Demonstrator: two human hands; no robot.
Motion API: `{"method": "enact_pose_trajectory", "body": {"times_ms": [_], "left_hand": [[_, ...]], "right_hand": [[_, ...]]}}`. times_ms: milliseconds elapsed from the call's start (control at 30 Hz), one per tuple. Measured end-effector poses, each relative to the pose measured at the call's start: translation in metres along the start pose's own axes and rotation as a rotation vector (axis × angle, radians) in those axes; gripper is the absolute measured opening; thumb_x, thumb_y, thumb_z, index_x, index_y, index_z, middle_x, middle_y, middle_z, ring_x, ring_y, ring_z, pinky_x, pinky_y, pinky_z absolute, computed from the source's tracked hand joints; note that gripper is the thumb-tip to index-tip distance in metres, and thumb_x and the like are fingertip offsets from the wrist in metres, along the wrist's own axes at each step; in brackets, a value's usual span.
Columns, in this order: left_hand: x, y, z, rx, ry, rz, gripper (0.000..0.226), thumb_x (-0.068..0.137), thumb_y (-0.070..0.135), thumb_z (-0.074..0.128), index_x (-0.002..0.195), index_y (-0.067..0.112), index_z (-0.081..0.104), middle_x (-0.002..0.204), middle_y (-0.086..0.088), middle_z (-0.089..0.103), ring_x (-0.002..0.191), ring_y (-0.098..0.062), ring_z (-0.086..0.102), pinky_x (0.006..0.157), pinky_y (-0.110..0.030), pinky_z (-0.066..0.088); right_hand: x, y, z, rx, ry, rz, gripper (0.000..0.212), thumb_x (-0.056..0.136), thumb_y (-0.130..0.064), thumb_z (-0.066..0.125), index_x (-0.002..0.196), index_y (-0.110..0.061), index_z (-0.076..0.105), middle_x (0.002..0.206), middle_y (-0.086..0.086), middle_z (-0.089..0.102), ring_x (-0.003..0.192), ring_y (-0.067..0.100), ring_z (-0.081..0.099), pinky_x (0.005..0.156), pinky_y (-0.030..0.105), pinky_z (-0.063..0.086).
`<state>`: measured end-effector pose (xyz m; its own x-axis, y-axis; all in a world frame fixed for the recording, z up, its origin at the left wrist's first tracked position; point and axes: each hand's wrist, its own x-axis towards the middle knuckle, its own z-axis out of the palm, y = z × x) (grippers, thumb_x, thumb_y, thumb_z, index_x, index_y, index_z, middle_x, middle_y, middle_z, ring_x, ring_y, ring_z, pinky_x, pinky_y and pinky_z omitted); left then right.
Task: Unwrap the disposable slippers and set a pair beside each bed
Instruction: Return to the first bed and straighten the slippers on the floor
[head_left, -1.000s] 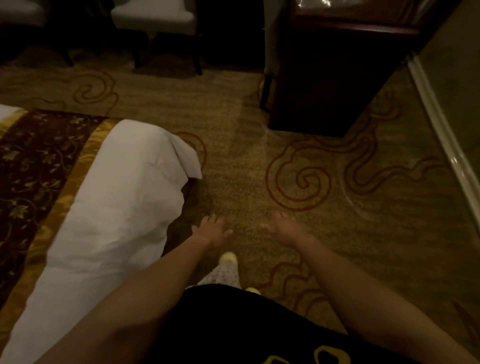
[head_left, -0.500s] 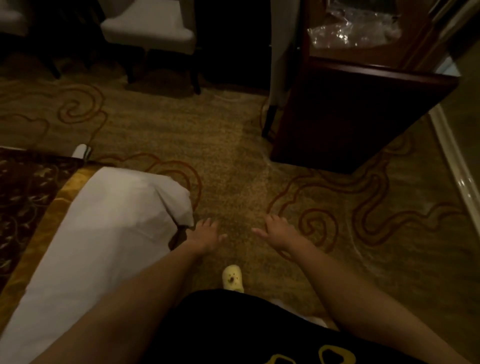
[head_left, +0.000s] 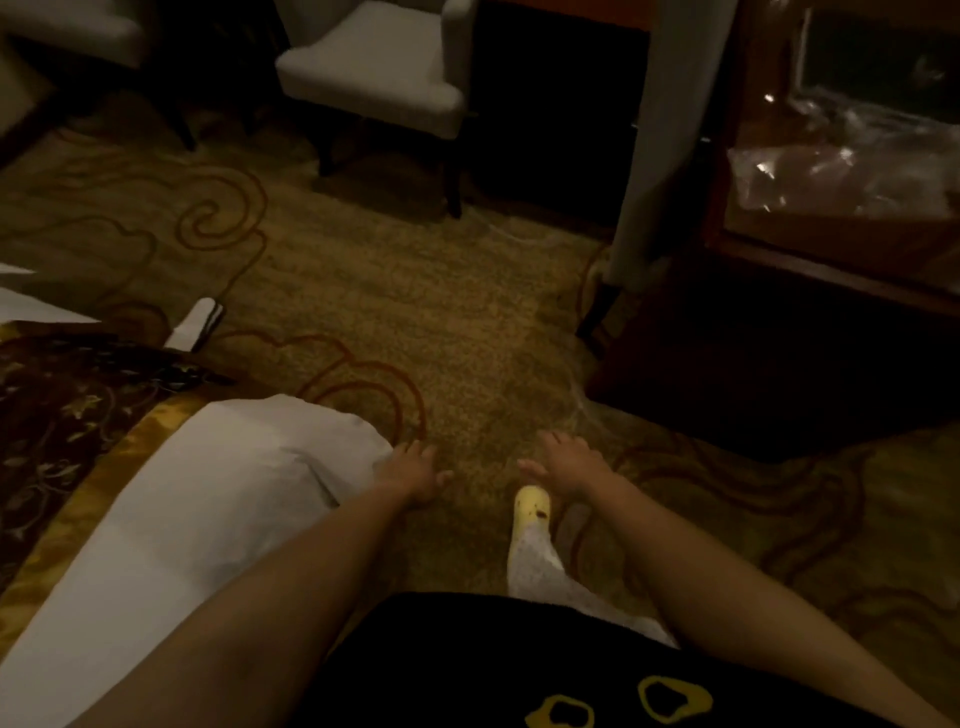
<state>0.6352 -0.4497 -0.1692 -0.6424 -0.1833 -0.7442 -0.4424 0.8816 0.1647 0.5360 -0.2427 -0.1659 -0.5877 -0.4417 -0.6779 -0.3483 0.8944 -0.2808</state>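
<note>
Standing at the foot of the bed (head_left: 208, 499): one person, both bare arms stretched forward and down. Left hand (head_left: 413, 470): fingers spread, palm down, holding nothing, just beside the white sheet corner. Right hand (head_left: 569, 465): likewise spread and empty, above the patterned carpet (head_left: 441, 322). Yellow shoe (head_left: 530, 512): on the person's foot, below and between the two hands. White slipper (head_left: 200, 322): one lying on the carpet by the far corner of the bed, partly hidden by the dark floral bed runner (head_left: 67, 410); whether its partner lies beside it cannot be told. Clear plastic wrapping (head_left: 841, 176): crumpled on the dark wooden table (head_left: 779, 332) at right, well apart from the hands. White armchair (head_left: 379, 78): against the far wall.
</note>
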Motion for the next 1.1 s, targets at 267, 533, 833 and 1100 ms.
{"method": "enact_pose_trajectory", "body": {"times_ms": [267,533,833,1100], "left_hand": [[0.062,0.018,-0.112,-0.191,0.102,-0.105,0.06,0.096,0.047,0.031,0.148,0.019,0.018,0.158,-0.007,0.014,0.145,-0.03,0.01,0.113,-0.057,0.02],[0.123,-0.017,-0.182,-0.313,0.056,-0.244,0.059,0.095,0.049,0.031,0.145,0.019,0.022,0.158,-0.006,0.013,0.145,-0.029,0.008,0.112,-0.058,0.018],[0.219,-0.103,-0.286,-0.41,0.034,-0.313,0.063,0.095,0.051,0.031,0.148,0.02,0.015,0.16,-0.005,0.007,0.146,-0.029,0.006,0.113,-0.056,0.016],[0.257,-0.185,-0.359,-0.57,0.046,-0.388,0.063,0.095,0.051,0.03,0.149,0.022,0.014,0.159,-0.005,0.01,0.144,-0.032,0.011,0.115,-0.052,0.017]], "right_hand": [[0.112,-0.016,-0.131,-0.168,-0.113,-0.12,0.071,0.093,-0.058,0.031,0.147,-0.014,0.017,0.156,0.012,0.018,0.14,0.035,0.02,0.114,0.049,0.023],[0.226,-0.08,-0.2,-0.332,-0.209,-0.238,0.074,0.091,-0.061,0.032,0.146,-0.014,0.019,0.155,0.012,0.021,0.14,0.034,0.023,0.113,0.049,0.025],[0.36,-0.168,-0.293,-0.398,-0.23,-0.296,0.078,0.088,-0.065,0.032,0.146,-0.015,0.02,0.155,0.01,0.021,0.139,0.035,0.022,0.112,0.049,0.023],[0.449,-0.255,-0.356,-0.453,-0.308,-0.353,0.073,0.092,-0.06,0.031,0.148,-0.015,0.017,0.157,0.011,0.016,0.142,0.034,0.017,0.115,0.048,0.021]]}}
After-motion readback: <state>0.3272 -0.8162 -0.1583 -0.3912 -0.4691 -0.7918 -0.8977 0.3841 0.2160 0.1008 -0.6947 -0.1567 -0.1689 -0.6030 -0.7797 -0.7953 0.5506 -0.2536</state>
